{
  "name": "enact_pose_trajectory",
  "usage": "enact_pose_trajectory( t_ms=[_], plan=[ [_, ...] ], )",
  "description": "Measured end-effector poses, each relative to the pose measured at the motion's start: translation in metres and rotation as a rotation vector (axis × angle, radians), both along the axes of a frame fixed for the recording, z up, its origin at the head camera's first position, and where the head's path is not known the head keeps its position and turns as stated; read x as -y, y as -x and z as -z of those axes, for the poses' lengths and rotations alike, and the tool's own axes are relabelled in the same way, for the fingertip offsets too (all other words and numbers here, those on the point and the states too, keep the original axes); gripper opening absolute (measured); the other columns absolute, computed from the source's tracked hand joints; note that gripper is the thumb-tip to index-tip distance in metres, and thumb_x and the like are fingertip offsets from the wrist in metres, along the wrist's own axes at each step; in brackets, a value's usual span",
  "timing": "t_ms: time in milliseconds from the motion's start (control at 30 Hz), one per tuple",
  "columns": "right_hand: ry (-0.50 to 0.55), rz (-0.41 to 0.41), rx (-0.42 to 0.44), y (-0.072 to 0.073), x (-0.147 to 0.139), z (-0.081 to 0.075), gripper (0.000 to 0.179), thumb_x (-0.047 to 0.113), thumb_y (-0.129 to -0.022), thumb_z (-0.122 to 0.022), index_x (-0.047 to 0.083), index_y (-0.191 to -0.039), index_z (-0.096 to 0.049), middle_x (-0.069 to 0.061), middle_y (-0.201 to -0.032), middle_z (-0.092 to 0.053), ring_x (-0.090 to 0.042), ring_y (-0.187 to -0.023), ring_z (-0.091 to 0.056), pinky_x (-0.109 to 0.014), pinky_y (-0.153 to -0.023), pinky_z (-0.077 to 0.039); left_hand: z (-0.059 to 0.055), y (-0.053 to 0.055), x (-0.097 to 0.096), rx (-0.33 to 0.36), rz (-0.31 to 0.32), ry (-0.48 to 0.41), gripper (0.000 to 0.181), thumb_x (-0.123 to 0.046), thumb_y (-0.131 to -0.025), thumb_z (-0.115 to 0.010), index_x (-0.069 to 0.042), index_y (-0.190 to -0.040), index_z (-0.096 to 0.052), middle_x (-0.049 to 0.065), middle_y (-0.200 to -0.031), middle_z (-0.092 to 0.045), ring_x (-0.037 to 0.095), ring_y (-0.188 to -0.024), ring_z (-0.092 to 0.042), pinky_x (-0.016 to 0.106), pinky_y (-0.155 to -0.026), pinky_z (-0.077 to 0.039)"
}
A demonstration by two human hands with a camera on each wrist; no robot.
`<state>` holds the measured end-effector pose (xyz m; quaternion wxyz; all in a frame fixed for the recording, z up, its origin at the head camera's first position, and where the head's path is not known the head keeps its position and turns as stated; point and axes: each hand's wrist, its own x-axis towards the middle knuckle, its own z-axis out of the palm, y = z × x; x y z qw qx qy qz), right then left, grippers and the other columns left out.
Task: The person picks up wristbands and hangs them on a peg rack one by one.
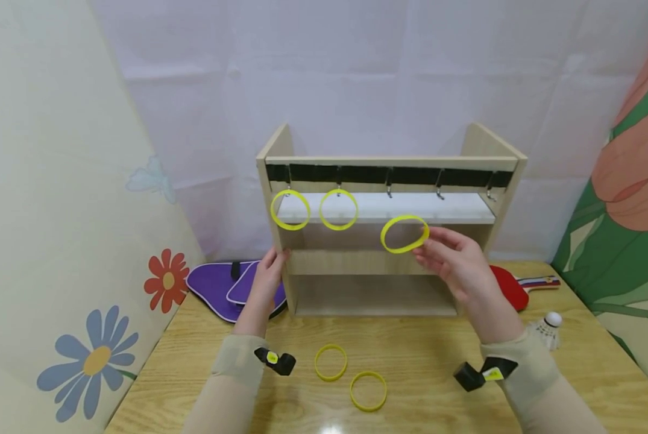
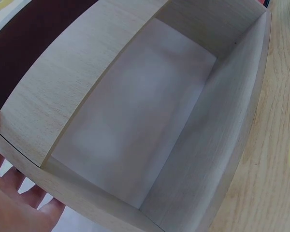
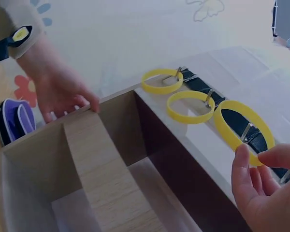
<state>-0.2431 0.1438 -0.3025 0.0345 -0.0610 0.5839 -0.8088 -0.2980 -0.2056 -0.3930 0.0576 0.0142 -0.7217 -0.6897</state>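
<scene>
My right hand [image 1: 459, 265] pinches a yellow ring [image 1: 399, 250] between thumb and fingertips, in front of the small wooden shelf unit [image 1: 351, 263]. In the head view the ring sits below the middle hook [image 1: 389, 191]; it appears apart from it. Two similar rings, the outer one [image 1: 291, 227] and the inner one [image 1: 339, 228], hang from the two leftmost hooks. My left hand [image 1: 269, 277] grips the unit's left side panel [image 2: 82, 203], thumb at the front board and fingers outside. In the right wrist view, the held ring [image 3: 224, 133] overlaps a hook.
Two yellow rings, one farther [image 1: 331, 379] and one nearer [image 1: 368, 410], lie on the wooden table [image 1: 427, 374]. Purple paddle cases [image 1: 210, 286] rest left of the unit. A red table tennis bat [image 1: 510, 289] and a shuttlecock [image 1: 546, 331] are at right.
</scene>
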Motion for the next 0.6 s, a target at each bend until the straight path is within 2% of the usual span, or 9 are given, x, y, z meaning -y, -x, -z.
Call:
enact_pose_trajectory(
  t_ms=[133,333,600],
  plan=[
    [0.015,0.018,0.001,-0.001,0.002,-0.007,0.019,0.007,-0.095,-0.064,0.011,-0.113,-0.064,0.001,-0.101,-0.067,-0.011,-0.084,-0.07,-0.024,-0.081,-0.057,0.0,0.001,0.0,-0.002,-0.004,-0.002,0.05,-0.03,-0.102,-0.047,-0.02,-0.151,-0.042,0.016,-0.143,-0.05,0.029,-0.13,-0.045,0.047,-0.114,-0.031],
    [0.041,0.029,-0.006,-0.002,0.005,-0.013,0.042,0.008,-0.095,-0.064,0.0,-0.133,-0.049,0.0,-0.105,-0.066,-0.011,-0.086,-0.07,-0.024,-0.082,-0.057,0.0,0.002,0.0,0.001,-0.013,-0.013,0.049,-0.029,-0.102,-0.048,-0.02,-0.15,-0.043,0.017,-0.143,-0.051,0.028,-0.129,-0.046,0.046,-0.113,-0.032],
    [0.168,0.02,-0.038,0.002,0.011,-0.018,0.048,0.004,-0.094,-0.064,-0.003,-0.137,-0.045,-0.004,-0.105,-0.066,-0.013,-0.085,-0.071,-0.025,-0.082,-0.057,0.0,0.001,0.0,0.001,-0.009,-0.008,0.05,-0.029,-0.102,-0.048,-0.02,-0.151,-0.042,0.016,-0.144,-0.05,0.028,-0.13,-0.045,0.046,-0.114,-0.032]
  ],
)
